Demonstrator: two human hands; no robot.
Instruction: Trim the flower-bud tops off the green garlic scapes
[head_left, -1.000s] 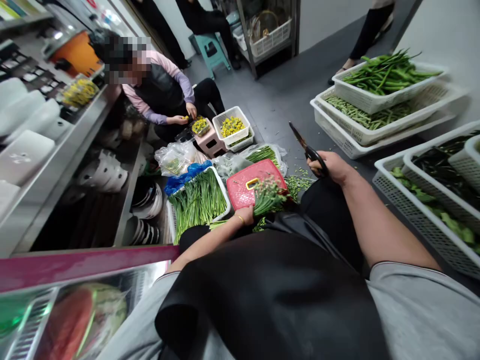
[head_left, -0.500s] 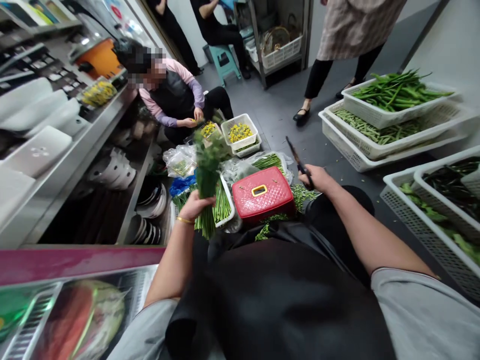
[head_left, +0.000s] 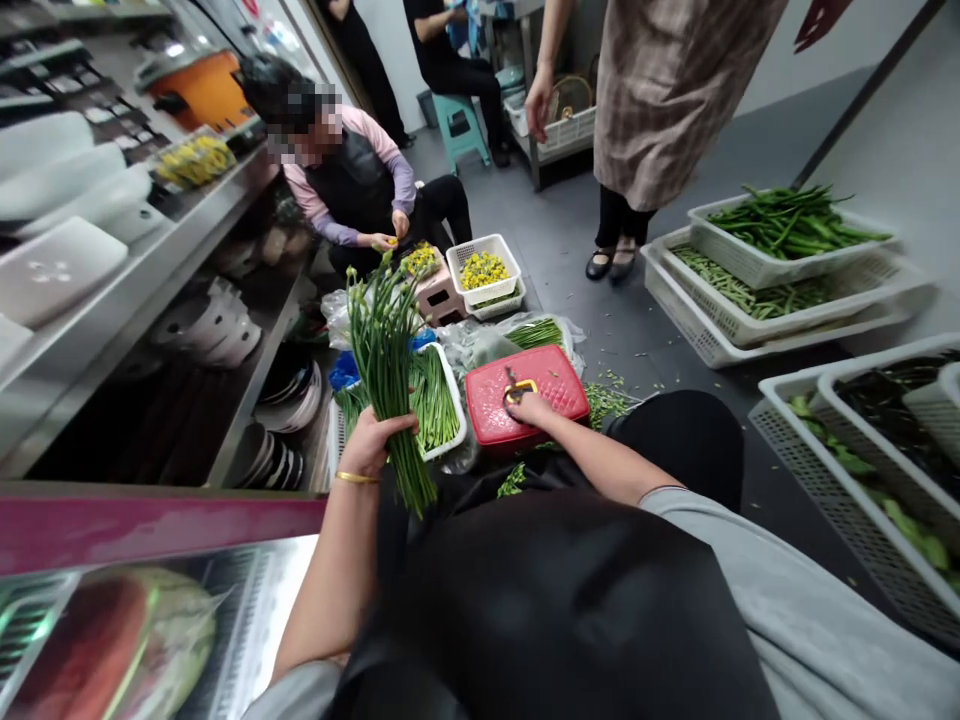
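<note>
My left hand [head_left: 369, 442] is closed around a thick bunch of flowering chives [head_left: 386, 350], held upright with the buds at the top and the stems slanting down to the right. My right hand [head_left: 531, 408] grips scissors [head_left: 514, 388] over the lid of a red box [head_left: 487, 392] with a yellow-rimmed opening; whether they touch the lid I cannot tell. Behind the bunch stands a white basket [head_left: 459, 418] with more chive stems. Trimmed green tips [head_left: 606, 400] lie just right of the box.
Opposite sits a person [head_left: 349, 185] handling yellow flowers near a white basket [head_left: 517, 268] of them. Another person in a checked apron [head_left: 660, 110] stands ahead. Stacked vegetable baskets [head_left: 720, 345] stand on the right, metal shelving [head_left: 172, 270] on the left. A plastic bag [head_left: 574, 345] holds more stems.
My right hand has moved left with the scissors, from beside the red box to above its lid. The chive bunch has turned more upright and come nearer. The aproned person has shifted left.
</note>
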